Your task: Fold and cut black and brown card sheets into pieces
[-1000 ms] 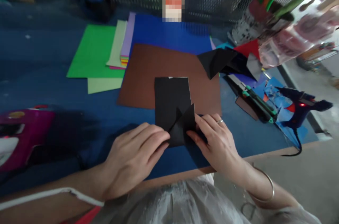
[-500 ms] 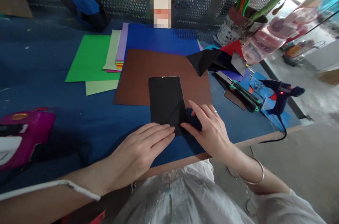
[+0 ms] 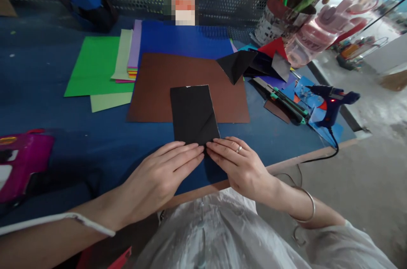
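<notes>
A folded black paper [image 3: 193,113] lies flat, partly on a brown sheet [image 3: 178,78] and partly on the blue table [image 3: 47,108]. My left hand [image 3: 159,178] rests flat, fingers stretched out, with its fingertips on the paper's near edge. My right hand [image 3: 240,165], with a ring and a bangle, also lies flat, fingers extended and pressing the same near edge from the right. The fingertips of both hands nearly meet. Neither hand grips anything.
Green sheets [image 3: 92,65], a stack of coloured papers [image 3: 133,53] and a blue sheet [image 3: 184,40] lie behind. A folded black piece [image 3: 235,65], a cutter [image 3: 282,99] and a blue glue gun [image 3: 330,101] sit right. A pink object [image 3: 19,159] is at left; the table edge [image 3: 286,163] is near.
The raised triangular flap of the black paper has been folded down flat. My right hand moved left onto the near edge, and both hands now lie flat on it.
</notes>
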`<state>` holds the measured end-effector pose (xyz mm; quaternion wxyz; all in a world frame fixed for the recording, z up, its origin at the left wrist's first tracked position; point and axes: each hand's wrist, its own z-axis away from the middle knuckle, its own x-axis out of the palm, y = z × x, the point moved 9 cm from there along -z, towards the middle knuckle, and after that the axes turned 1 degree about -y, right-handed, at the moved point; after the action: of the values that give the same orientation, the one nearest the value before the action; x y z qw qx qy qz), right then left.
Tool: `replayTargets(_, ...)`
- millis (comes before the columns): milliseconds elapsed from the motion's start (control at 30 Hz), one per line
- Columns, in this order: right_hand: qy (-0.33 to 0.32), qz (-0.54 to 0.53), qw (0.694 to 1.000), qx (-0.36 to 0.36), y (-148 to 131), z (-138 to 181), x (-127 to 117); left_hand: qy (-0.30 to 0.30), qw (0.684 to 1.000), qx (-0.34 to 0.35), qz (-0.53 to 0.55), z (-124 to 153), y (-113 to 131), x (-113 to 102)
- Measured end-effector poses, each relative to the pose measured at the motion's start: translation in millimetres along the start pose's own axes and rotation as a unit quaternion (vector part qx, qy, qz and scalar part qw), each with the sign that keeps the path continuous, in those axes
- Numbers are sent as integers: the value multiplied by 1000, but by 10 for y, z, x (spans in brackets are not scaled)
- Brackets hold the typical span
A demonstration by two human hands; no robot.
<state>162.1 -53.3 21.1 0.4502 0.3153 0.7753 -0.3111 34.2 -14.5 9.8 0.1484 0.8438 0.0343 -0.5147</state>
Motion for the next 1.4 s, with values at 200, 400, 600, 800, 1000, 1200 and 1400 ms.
replayTargets(200,-4,25,1000,-15,-29,-12,19,-19,1000,-4,12,6,-16,1)
replayTargets(400,-19,28,999,-14,-12,24,18,-43,999,6,-14,-64,7,-13)
replayTargets(600,-26,6,999,-28,-13,96,40,-63,998,19,-21,-62,63,2)
replayTargets(800,3,12,1000,-21,-7,57,-6,-62,998,3,-20,-63,59,-22)
replayTargets(1000,21,22,999,-20,-14,51,-74,-72,996,19,-54,-17,97,-48)
replayTargets(1200,9,12,1000,9,37,129,-89,-50,998,-6,-47,56,69,-122)
replayTargets(1400,2,33,999,16,83,188,-142,-56,996,2,-67,133,48,-163)
